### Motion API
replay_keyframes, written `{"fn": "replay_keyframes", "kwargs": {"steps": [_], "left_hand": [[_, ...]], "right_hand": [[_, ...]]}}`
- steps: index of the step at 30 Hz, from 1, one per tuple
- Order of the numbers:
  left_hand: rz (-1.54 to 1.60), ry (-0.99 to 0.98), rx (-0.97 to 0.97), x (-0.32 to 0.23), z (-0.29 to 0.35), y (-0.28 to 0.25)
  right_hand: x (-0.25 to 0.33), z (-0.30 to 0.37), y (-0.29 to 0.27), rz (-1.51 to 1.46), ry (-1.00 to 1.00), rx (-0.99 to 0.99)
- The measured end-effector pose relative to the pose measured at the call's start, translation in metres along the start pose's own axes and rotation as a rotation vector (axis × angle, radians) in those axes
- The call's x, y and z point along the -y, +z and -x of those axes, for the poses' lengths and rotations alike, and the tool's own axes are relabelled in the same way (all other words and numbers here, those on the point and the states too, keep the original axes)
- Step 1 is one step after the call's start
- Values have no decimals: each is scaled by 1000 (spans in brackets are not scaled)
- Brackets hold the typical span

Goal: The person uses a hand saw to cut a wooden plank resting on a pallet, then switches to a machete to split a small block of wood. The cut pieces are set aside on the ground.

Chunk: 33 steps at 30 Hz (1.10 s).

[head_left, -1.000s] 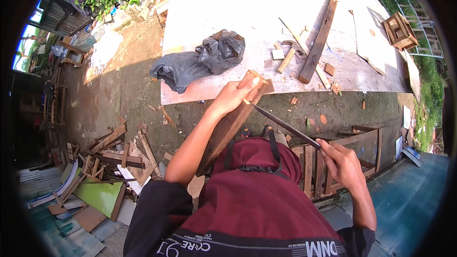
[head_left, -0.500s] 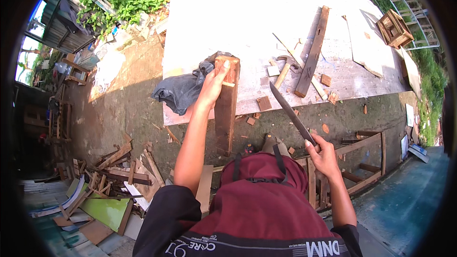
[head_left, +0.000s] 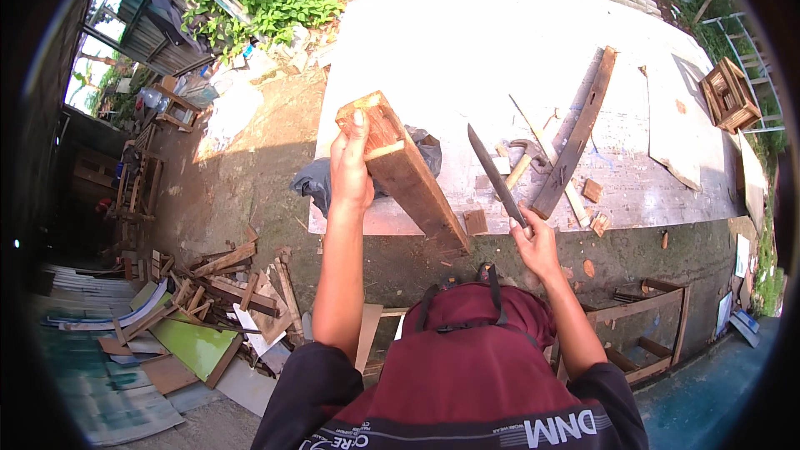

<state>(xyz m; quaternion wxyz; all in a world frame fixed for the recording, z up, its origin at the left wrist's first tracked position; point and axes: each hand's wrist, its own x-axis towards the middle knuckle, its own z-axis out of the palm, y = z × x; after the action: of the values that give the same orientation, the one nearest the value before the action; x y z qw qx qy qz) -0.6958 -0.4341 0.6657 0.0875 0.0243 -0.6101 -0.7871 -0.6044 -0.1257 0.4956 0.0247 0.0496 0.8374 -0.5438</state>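
My left hand (head_left: 352,171) grips a thick brown wooden beam (head_left: 421,192) near its upper end, thumb on the top face. A notch is cut into the beam just below that end, and its lower end slants down to the right. In my right hand (head_left: 536,243) is a machete (head_left: 492,171), its long dark blade pointing up and left, apart from the beam. Behind the beam a black plastic bag (head_left: 313,183) lies on the white table (head_left: 392,50). Beyond the blade, a hammer (head_left: 521,168) lies among small wood blocks (head_left: 475,222).
A long dark plank (head_left: 579,129) rests on the table's right side. A wooden stool-like frame (head_left: 727,94) stands at the far right. Scrap wood (head_left: 242,283) is piled on the ground at left. A wooden frame (head_left: 679,325) lies at lower right.
My left hand has raised and tilted the beam, swinging its lower end to the right. The machete has moved slightly left and stands steeper. The view has shifted.
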Motion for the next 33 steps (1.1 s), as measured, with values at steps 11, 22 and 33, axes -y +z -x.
{"fn": "replay_keyframes", "kwargs": {"steps": [11,22,33], "left_hand": [[60,398,-100,33,-16,21],[41,306,-45,69,-9,41],[-43,384,-68,83,-4,63]], "right_hand": [[104,17,-106,-625,59,668],[97,2,-124,-432,161,690],[120,0,-154,-474,292,712]]}}
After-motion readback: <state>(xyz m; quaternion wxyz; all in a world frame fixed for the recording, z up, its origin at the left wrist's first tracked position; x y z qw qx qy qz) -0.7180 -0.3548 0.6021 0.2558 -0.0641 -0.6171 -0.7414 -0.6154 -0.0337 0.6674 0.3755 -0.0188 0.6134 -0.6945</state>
